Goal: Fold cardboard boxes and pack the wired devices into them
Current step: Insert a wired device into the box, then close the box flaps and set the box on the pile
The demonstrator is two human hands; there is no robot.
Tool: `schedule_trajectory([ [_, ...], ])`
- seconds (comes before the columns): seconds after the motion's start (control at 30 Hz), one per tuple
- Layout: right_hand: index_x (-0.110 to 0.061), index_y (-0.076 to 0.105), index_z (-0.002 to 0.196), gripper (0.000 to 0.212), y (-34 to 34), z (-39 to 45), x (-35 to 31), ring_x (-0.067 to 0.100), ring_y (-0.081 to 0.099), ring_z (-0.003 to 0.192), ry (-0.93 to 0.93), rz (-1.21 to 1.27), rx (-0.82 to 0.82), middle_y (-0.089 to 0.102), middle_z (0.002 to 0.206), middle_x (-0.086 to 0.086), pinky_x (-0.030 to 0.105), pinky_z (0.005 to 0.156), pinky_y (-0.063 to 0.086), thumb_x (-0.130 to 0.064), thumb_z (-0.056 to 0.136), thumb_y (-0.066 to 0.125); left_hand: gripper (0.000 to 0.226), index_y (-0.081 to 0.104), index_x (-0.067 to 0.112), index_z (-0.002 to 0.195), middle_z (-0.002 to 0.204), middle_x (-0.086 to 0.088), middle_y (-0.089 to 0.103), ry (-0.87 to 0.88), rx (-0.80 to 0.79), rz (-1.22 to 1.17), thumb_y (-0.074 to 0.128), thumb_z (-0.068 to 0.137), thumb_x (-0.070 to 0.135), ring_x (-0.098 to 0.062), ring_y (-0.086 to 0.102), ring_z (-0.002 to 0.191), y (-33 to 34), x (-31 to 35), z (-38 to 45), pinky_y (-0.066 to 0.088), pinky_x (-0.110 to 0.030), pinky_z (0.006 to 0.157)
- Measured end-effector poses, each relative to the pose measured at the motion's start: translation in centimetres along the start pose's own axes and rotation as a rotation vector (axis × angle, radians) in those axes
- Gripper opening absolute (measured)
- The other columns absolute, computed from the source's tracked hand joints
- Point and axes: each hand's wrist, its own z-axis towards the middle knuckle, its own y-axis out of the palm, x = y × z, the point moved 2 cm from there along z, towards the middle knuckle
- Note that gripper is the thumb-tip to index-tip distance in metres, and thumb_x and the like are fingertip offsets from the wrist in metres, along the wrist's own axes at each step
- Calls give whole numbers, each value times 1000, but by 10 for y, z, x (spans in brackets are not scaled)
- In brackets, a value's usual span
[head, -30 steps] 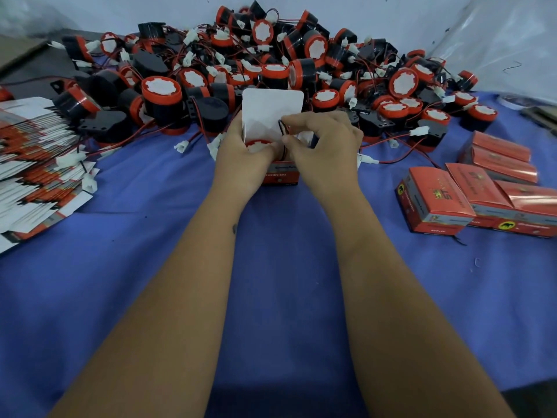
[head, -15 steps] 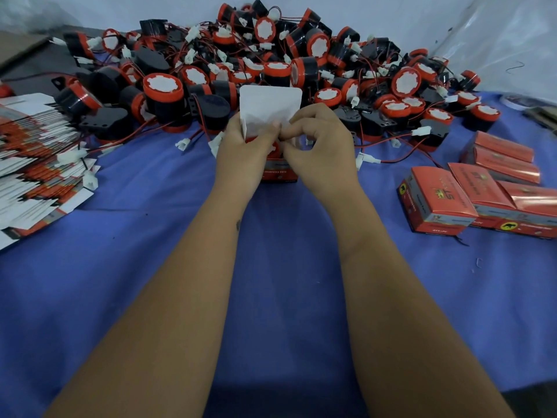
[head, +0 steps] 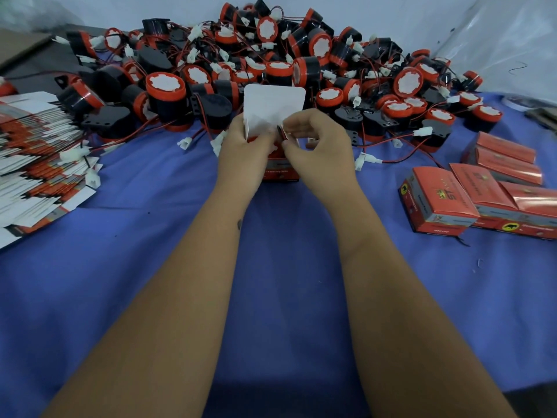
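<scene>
An orange cardboard box (head: 280,173) stands upright on the blue cloth at the centre, its white lid flap (head: 272,105) raised. My left hand (head: 241,155) grips the box's left side. My right hand (head: 319,149) pinches the device's red and black wire (head: 281,134) at the box's open top. The device itself is mostly hidden inside the box and behind my fingers. Behind the box lies a big pile of black and orange wired devices (head: 271,67) with white connectors.
A fanned stack of flat unfolded boxes (head: 36,164) lies at the left. Several closed orange boxes (head: 482,194) sit at the right. Blue cloth (head: 286,282) covers the table. Clear plastic sheeting (head: 506,49) hangs at the back right.
My right hand has shifted from lying over the box top to pinching the wire at its opening. The box and my left hand have barely moved.
</scene>
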Motion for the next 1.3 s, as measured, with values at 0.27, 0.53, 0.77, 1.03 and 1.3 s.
schedule_trajectory([
  [0.27, -12, 73, 100, 20, 4, -2, 1, 4, 63, 93, 25, -14, -44, 71, 94, -5, 22, 86, 51, -8, 95, 55, 38, 60, 15, 125, 118, -8, 69, -90, -71, -236, 36, 104, 36, -23, 66, 108, 1, 6, -3, 54, -38, 91],
  [0.53, -13, 44, 130, 47, 4, -1, 8, 0, 57, 80, 143, 90, 121, 57, 104, -2, 8, 69, 46, 0, 89, 63, 35, 64, 15, 109, 92, 0, 69, -48, -125, -106, 35, 97, -1, -8, 65, 77, -5, 6, 4, 54, -18, 64],
  [0.77, -20, 54, 123, 43, 1, 2, 10, 8, 54, 98, 135, 80, 104, 58, 112, -9, 29, 90, 50, -1, 86, 65, 38, 61, 18, 120, 116, 2, 68, 73, -66, 92, 47, 92, -4, -13, 63, 106, -5, -1, 4, 54, -29, 89],
  [1.03, -26, 59, 82, 39, -1, 4, 12, 13, 57, 86, 82, 63, 44, 62, 86, -11, 12, 65, 45, 11, 83, 47, 31, 66, 31, 79, 84, 16, 66, 128, 35, 93, 64, 87, 1, 3, 62, 79, -13, 0, 3, 54, -19, 69],
  [1.3, -13, 70, 65, 40, -5, 7, 22, 8, 62, 82, 281, 321, 118, 69, 90, 3, 12, 62, 49, 14, 80, 45, 21, 73, 12, 86, 80, -1, 74, -204, 42, -213, 56, 92, 3, -10, 69, 70, -26, 3, 8, 56, -22, 67],
])
